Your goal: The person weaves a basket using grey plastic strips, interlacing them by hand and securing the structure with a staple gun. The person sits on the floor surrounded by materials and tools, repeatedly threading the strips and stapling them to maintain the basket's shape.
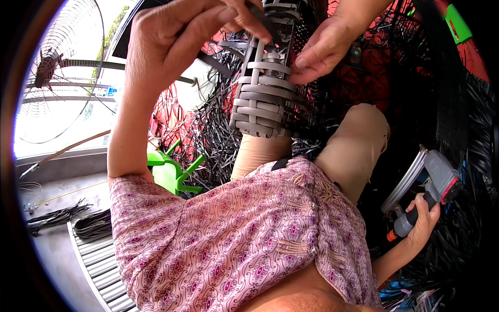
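A narrow frame part partly woven with flat grey strips (262, 101) stands upright over my left knee. My left hand (192, 36) is raised at its upper left, fingers pinched on a dark grey strip (214, 63) that trails below it. At my right side, my right hand (423, 221) is wrapped round the handle of a pneumatic staple gun (442, 177), grey with a red end and a silver magazine. A co-worker's hand (325, 49) reaches in from the top right, its fingertips at the right edge of the weaving.
Loose black strips (213, 119) lie in heaps around my legs, with more on the right. A green plastic stool (169, 171) is left of my knee. Farther left are a large fan (49, 67), a slatted surface (101, 265) and bundled dark strips (93, 224).
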